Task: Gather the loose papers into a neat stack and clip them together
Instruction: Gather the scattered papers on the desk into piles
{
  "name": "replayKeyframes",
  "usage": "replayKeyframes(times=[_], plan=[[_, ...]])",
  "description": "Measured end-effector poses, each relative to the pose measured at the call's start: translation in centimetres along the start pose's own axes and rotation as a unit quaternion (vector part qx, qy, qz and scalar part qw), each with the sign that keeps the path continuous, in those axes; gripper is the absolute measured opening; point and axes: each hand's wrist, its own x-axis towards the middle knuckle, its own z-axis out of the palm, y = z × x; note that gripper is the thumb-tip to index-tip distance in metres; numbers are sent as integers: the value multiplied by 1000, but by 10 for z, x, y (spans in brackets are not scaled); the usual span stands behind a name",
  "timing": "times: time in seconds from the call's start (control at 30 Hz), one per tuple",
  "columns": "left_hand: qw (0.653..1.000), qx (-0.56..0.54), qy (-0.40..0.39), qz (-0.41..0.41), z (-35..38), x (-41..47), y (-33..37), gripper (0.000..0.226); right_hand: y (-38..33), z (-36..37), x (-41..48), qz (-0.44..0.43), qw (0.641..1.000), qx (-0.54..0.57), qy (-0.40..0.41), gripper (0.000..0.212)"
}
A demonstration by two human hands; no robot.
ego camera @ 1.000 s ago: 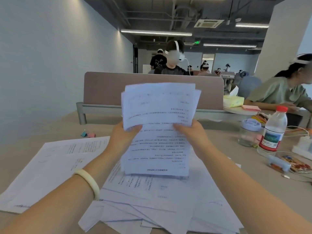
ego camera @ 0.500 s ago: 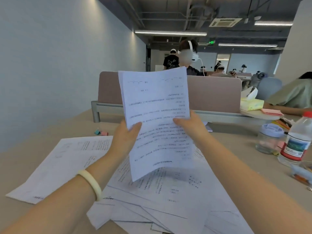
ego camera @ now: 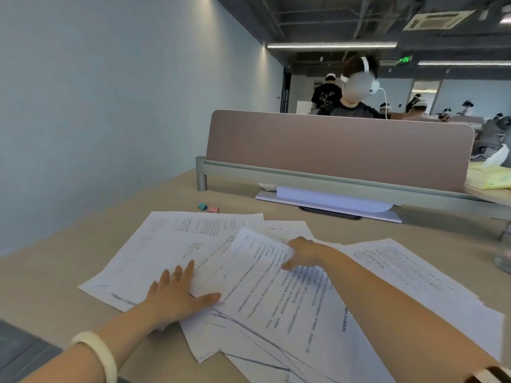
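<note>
Left hand (ego camera: 179, 294) spread flat, right hand (ego camera: 301, 254) pinching top sheet (ego camera: 257, 262), nearside of binder clips (ego camera: 208, 208): papers (ego camera: 154, 258) (likely limp, slippery), so grip yours by the edges.

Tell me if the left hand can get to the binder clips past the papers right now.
Probably yes. The left hand lies flat and holds nothing, and only flat papers and bare table lie between it and the binder clips. The right hand pinches a sheet, off to the side.

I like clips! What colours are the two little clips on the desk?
One teal clip, one pink clip, in the head view.
</note>
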Motion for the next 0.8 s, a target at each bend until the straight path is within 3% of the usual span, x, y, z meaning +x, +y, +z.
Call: replayKeyframes(times=[0.1,0.2,0.37,0.43,0.53,0.63,0.8], plan=[[999,-11,-20,29,-7,1,5,156,2,0,3,-3,1000,-4,22,70],[998,35,-30,49,-5,3,3,162,1,-4,-3,11,1000,26,-9,90],[997,58,-8,54,-1,2,6,161,2,-8,-23,13,1000,21,-10,58],[997,52,-9,54,-2,4,9,156,8,-9,-32,23,999,32,8,39],[997,49,31,55,-5,13,17,122,32,-14,-54,56,991,108,58,21],[996,33,43,67,-9,30,30,109,66,-13,-87,123,965,195,124,19],[995,1,-26,93,-6,43,58,99,84,13,-123,186,931,292,115,26]])
